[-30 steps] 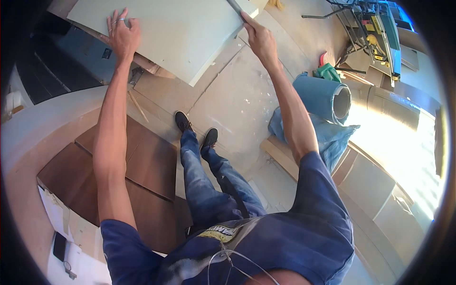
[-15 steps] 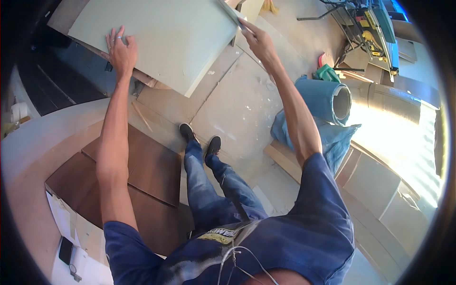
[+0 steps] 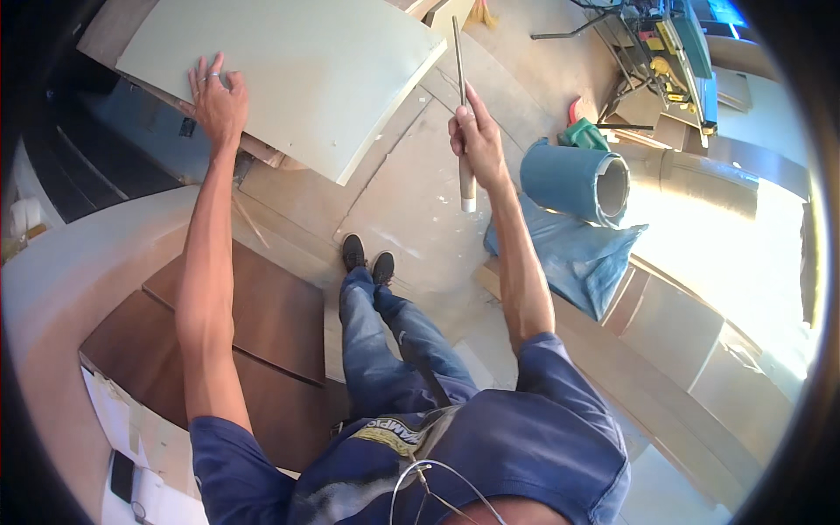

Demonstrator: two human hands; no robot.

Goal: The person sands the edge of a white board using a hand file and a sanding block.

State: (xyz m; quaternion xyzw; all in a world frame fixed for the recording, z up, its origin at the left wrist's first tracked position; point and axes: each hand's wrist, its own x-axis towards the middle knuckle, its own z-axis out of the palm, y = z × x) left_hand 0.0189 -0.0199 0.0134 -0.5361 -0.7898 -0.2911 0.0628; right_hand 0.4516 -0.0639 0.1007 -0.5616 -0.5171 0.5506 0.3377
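A pale grey-green flat panel (image 3: 289, 61) lies across a support at the upper left. My left hand (image 3: 219, 107) rests on its near left part, fingers apart and pressing the surface, a ring on one finger. Just off the panel's right edge, my right hand (image 3: 479, 140) is closed around the handle of a long, narrow file (image 3: 460, 57). Its thin metal blade points away from me, and the pale handle end shows below my fist. The file stands apart from the panel.
Brown boards (image 3: 254, 306) lie at the lower left. To the right stands a blue cylindrical bin (image 3: 569, 182), with blue plastic sheeting (image 3: 577, 262) beside it. Leaning boards (image 3: 674, 341) line the right side. A folding-legged stand (image 3: 621, 79) with tools is at the far right.
My right hand has drawn the file off the panel's right edge and toward me, tilting it more upright in view. My left hand stays on the panel.
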